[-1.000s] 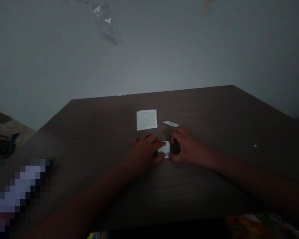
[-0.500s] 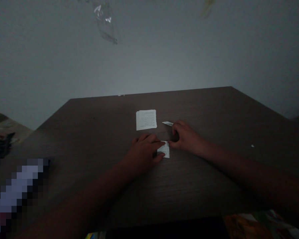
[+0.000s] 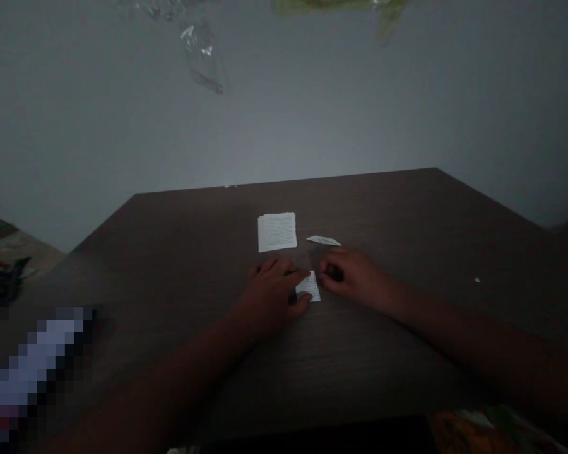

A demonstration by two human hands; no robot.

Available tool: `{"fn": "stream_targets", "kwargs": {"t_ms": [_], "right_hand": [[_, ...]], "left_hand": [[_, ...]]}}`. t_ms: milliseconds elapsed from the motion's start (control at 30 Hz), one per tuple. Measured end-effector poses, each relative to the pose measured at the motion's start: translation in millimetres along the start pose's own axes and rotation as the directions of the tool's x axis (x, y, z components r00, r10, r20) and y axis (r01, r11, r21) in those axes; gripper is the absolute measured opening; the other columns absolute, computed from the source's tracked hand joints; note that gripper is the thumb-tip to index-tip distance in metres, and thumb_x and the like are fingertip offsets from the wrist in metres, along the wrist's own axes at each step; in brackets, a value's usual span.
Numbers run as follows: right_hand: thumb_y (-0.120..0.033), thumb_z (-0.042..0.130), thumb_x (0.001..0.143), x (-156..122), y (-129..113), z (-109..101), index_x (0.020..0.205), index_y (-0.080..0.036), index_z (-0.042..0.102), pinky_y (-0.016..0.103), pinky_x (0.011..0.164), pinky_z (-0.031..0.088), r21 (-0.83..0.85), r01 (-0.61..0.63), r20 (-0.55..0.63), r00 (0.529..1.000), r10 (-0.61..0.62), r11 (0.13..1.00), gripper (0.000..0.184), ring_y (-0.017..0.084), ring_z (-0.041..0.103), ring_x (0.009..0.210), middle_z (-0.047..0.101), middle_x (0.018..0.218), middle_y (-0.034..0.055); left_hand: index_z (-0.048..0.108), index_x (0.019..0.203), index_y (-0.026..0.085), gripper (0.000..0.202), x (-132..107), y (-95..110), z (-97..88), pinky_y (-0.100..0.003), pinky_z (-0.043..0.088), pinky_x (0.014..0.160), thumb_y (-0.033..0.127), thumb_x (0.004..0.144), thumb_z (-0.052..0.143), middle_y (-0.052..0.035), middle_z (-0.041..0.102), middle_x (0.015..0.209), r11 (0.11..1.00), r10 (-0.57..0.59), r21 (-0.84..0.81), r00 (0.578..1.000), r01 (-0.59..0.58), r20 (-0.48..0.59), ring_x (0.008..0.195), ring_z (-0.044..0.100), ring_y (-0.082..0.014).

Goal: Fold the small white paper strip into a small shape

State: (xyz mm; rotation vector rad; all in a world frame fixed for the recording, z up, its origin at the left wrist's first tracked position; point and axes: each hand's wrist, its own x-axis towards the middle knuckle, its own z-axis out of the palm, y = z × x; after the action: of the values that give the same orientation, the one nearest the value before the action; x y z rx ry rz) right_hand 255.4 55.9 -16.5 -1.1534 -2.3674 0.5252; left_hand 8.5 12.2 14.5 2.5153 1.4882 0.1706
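A small piece of printed paper [image 3: 307, 287] lies on the dark wooden table. My left hand [image 3: 272, 290] rests over its left part, index finger and thumb stretched apart on the paper. Just off its right edge, my right hand [image 3: 348, 274] is closed with curled fingers. Whatever those fingertips hold, if anything, is hidden. Beyond the right hand lies a folded slip of paper [image 3: 324, 240], slightly raised off the table. A stack of printed paper squares [image 3: 277, 231] sits to the left of that slip, past my left hand.
The table [image 3: 194, 252] meets a pale wall [image 3: 312, 120] with a clear plastic bag [image 3: 203, 60] on it. A white scrap [image 3: 477, 280] lies on the right. At the lower left is a blurred-out, pixelated object [image 3: 33, 366]. Dark items [image 3: 2, 277] show beyond the left edge.
My right hand has drawn slightly down and back from the folded slip, whose right end now shows. Its fingers have curled in closer. My left hand stays on the small paper.
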Motion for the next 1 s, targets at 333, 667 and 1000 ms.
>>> {"fn": "stream_targets", "kwargs": {"t_ms": [333,667,1000], "right_hand": [[-0.018,0.072,0.104,6,-8,5,0.108,-0.021,0.075,0.043,0.097,0.046,-0.142,0.018,0.064,0.998,-0.008,0.99,0.006,0.029,0.07,0.105,0.075,0.107,0.0076],[-0.02,0.071,0.106,4,-14,4,0.104,-0.023,0.071,0.042,0.093,0.049,-0.194,0.048,0.083,0.996,-0.032,0.98,0.004,0.028,0.071,0.104,0.076,0.108,0.0084],[-0.019,0.067,0.109,-5,-26,-1,0.1,-0.021,0.076,0.04,0.088,0.052,-0.166,0.086,0.135,0.989,-0.063,0.982,0.013,0.025,0.071,0.093,0.078,0.1,0.0075]], "left_hand": [[0.079,0.157,0.029,0.048,-1,0,3.1,-0.066,0.054,0.119,0.04,0.11,0.079,-0.0143,0.076,0.145,1.0,0.008,0.014,1.0,-0.008,-0.027,0.139,0.068,-0.0417],[0.076,0.161,0.029,0.05,-3,5,0.9,-0.071,0.052,0.12,0.044,0.113,0.075,-0.0147,0.075,0.149,0.998,0.017,0.067,1.0,-0.016,-0.017,0.14,0.068,-0.0434],[0.078,0.158,0.029,0.048,-3,2,2.8,-0.071,0.053,0.118,0.042,0.111,0.079,-0.0139,0.076,0.146,0.998,0.023,0.065,0.999,-0.021,-0.031,0.139,0.068,-0.0433]]}}
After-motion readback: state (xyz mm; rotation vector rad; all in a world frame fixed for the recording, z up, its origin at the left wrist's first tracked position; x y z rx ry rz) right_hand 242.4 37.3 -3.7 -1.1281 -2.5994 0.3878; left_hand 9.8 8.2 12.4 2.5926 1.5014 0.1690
